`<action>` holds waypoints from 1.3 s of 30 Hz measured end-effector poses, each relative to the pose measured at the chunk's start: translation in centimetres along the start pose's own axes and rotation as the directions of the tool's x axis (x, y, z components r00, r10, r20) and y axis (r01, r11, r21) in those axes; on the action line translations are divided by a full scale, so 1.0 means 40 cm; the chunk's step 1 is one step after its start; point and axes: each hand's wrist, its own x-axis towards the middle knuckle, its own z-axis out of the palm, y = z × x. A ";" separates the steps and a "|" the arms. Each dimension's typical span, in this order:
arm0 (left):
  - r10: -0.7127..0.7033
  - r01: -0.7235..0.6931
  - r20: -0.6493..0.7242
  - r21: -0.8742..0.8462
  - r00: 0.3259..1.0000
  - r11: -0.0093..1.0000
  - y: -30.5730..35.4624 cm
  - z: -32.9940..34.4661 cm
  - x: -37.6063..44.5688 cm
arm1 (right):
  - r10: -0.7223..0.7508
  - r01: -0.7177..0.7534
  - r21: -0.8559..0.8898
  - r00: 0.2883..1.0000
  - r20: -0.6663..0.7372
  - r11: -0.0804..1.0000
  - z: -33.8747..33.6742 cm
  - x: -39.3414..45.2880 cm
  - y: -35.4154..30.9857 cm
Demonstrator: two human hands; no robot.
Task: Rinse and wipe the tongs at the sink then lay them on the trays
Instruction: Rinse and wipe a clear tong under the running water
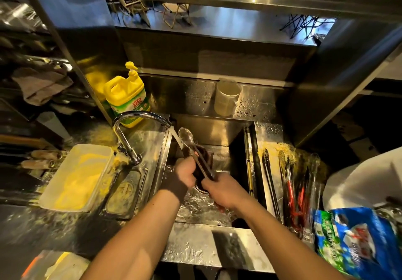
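Metal tongs [188, 138] with a spoon-shaped tip are held over the steel sink [221, 129], tip up and away from me, beside the water stream from the curved tap [139, 115]. My right hand [225, 190] grips the tongs at their handle end. My left hand [186, 172] presses a dark cloth [205, 155] around the tongs' shaft. Several other tongs [268, 171], some with red handles [290, 189], lie on the tray [313, 232] to the right of the sink.
A yellow detergent jug [127, 97] stands behind the tap. A white tub [76, 177] and a small steel pan [125, 189] sit left of the sink. A blue-green bag [356, 238] and white container [365, 182] are at the right. A clear cup [227, 98] stands at the back.
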 end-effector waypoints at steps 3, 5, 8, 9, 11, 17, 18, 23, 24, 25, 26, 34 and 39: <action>-0.009 0.009 -0.035 -0.002 0.999 1.000 0.033 -0.024 0.013 | 0.014 -0.018 0.048 0.996 0.091 0.999 -0.011 -0.018 0.012; -0.060 0.060 -0.024 0.010 0.998 0.998 0.040 -0.020 0.015 | 0.020 -0.024 0.038 0.995 0.093 0.999 -0.020 -0.015 0.011; -0.081 0.082 -0.020 0.048 0.997 0.996 0.027 -0.013 0.022 | 0.015 -0.017 0.028 0.998 0.067 0.999 -0.013 -0.004 0.002; -0.080 0.082 -0.030 0.061 0.996 0.995 0.026 -0.016 0.026 | 0.010 -0.012 0.028 0.997 0.071 1.000 -0.010 -0.004 0.002; -0.065 0.068 -0.049 0.076 0.997 0.995 0.029 -0.027 0.037 | 0.009 -0.010 0.014 0.996 0.093 1.000 -0.016 -0.009 0.007; 0.098 -0.056 -0.272 0.158 0.957 0.986 0.026 -0.027 0.057 | 0.039 -0.029 -0.067 0.987 0.154 0.997 -0.077 -0.036 -0.003; 0.143 -0.090 -0.298 0.184 0.944 0.979 0.024 -0.027 0.064 | 0.054 -0.040 -0.092 0.986 0.155 0.995 -0.093 -0.039 -0.005; 0.327 -0.190 -0.383 0.353 0.864 0.916 0.035 -0.076 0.073 | 0.140 -0.102 -0.213 0.975 0.171 0.972 -0.205 -0.066 0.010; 0.294 -0.197 -0.382 0.274 0.876 0.941 0.035 -0.089 0.071 | 0.132 -0.096 -0.246 0.982 0.132 0.964 -0.224 -0.068 0.012; 0.250 -0.194 -0.361 0.184 0.899 0.964 0.030 -0.099 0.071 | 0.105 -0.079 -0.287 0.992 0.074 0.955 -0.237 -0.066 0.012; 0.207 -0.186 -0.326 0.096 0.922 0.978 0.024 -0.104 0.068 | 0.066 -0.058 -0.325 0.998 0.013 0.944 -0.245 -0.062 0.011; 0.071 -0.079 -0.045 -0.223 0.996 0.972 -0.024 -0.130 0.067 | 0.079 -0.097 -0.150 0.989 -0.121 0.984 -0.166 -0.011 0.017; 0.123 -0.096 0.058 -0.338 0.991 0.936 -0.028 -0.134 0.077 | 0.067 -0.079 -0.137 0.993 -0.094 0.987 -0.127 0.018 0.024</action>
